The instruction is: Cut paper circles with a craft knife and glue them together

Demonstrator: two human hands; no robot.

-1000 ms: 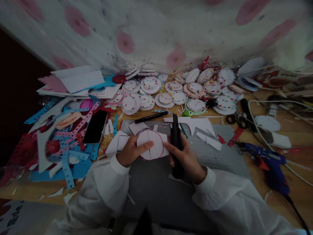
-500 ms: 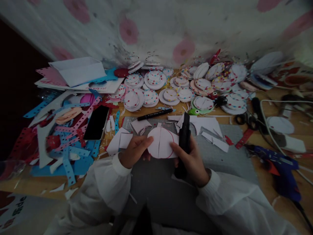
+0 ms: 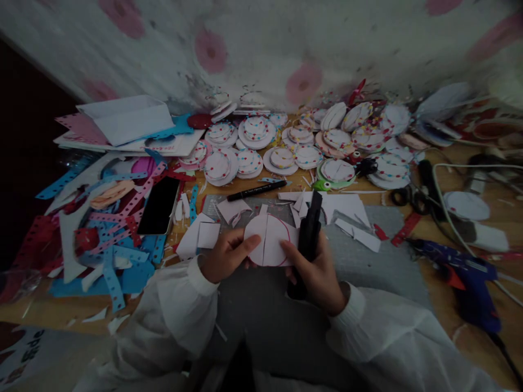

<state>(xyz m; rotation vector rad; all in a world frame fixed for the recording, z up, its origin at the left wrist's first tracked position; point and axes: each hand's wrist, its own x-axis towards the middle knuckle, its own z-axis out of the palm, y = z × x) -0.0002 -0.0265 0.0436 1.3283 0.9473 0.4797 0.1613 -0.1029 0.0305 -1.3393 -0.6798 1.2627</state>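
My left hand [image 3: 229, 253] pinches the left edge of a white paper disc [image 3: 256, 245] between thumb and fingers. The disc has a slit or dark line down its middle, and a red curved line runs along its right side. My right hand [image 3: 316, 272] grips a black stapler [image 3: 311, 228], held nearly upright. Its thumb also presses on the right part of the paper, which has a straight-cut edge there. Both hands are above the grey cutting mat [image 3: 261, 305]. Some of the right fingers are hidden behind the stapler and paper.
Many decorated paper discs [image 3: 256, 130] line the back. Left lie a phone [image 3: 157, 206] and dotted paper scraps [image 3: 110, 272]. A black marker [image 3: 256, 189] lies beyond the hands. To the right are scissors [image 3: 419, 201] and a blue glue gun [image 3: 469, 288] with its cord.
The view has shifted slightly. The stapler's top leans a little more to the right, and the left thumb sits slightly farther onto the disc. Both hands keep their holds.
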